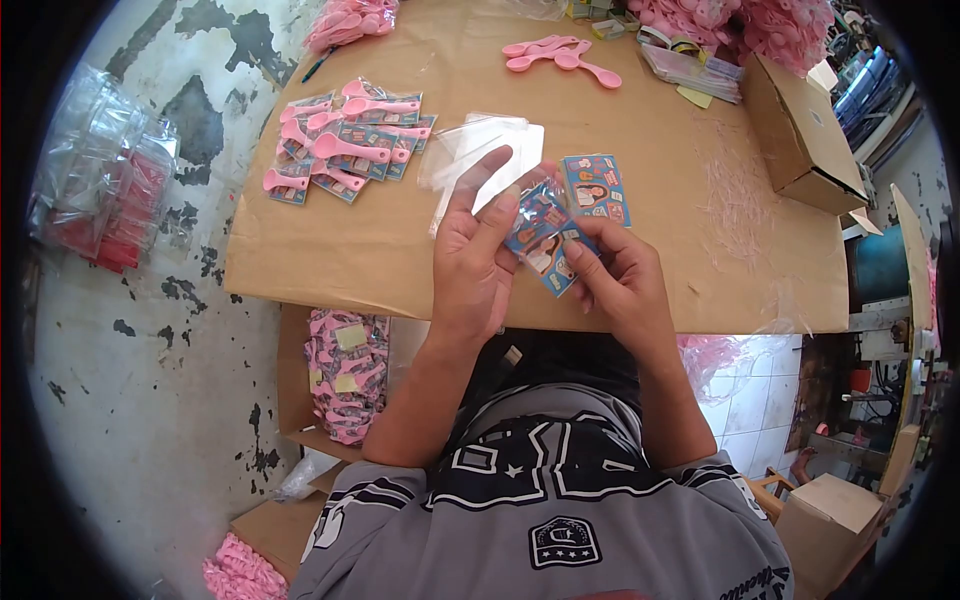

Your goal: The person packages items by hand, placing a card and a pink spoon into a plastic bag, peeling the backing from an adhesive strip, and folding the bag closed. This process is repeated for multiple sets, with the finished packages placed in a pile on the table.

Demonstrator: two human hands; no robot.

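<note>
A blue printed card (548,240) is held tilted in front of me, between both hands; a shiny surface over it looks like clear plastic. My left hand (472,262) pinches its upper left side with the thumb, while the index finger sticks up. At the lower right edge, my right hand (627,278) grips it between thumb and fingers. Just beyond lies a second blue card (597,188), flat on the table. Clear plastic bags (490,150) are spread behind my left hand. Further left is a pile of carded pink spoons (350,147).
Loose pink spoons (562,58) lie at the table's (400,262) far side. Thin clear plastic strips (735,190) are scattered at right, near an open cardboard box (803,135). A bag of pink spoons (352,20) sits far left. Below the table stands a carton of packed spoons (347,385).
</note>
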